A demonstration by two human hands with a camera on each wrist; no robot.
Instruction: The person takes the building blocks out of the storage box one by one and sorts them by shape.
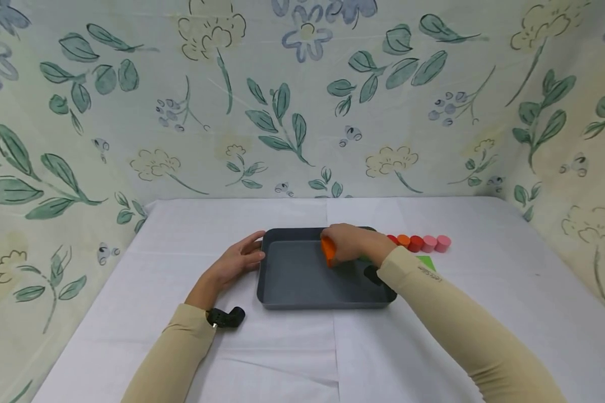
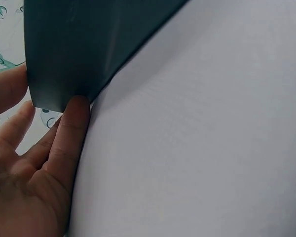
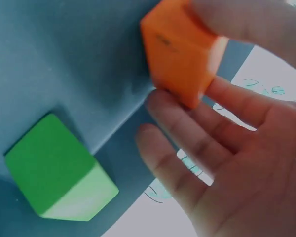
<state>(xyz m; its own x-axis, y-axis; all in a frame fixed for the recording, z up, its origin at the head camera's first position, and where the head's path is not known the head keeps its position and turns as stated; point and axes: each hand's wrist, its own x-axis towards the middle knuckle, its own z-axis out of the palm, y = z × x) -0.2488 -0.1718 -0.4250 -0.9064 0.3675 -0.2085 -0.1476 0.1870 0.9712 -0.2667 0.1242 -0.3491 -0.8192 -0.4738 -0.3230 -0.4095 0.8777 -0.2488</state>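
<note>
A dark grey rectangular tray (image 1: 292, 274) lies on the white table. My right hand (image 1: 353, 243) reaches over its far side and pinches an orange block (image 3: 177, 54) between thumb and fingers, tilted above the tray floor. Close to that hand, a green block (image 3: 49, 165) sits in the tray; in the head view the hand and forearm mostly cover it. My left hand (image 1: 234, 263) is at the tray's left end. Its extended fingertips touch the outer wall, as the left wrist view shows too.
Right of the tray stands a row of small cylinders, among them an orange one (image 1: 403, 241), a red one (image 1: 415, 243) and a pink one (image 1: 443, 243). Nearer lies a green piece (image 1: 426, 262), partly behind the right sleeve. A floral cloth (image 1: 302, 112) hangs behind the table.
</note>
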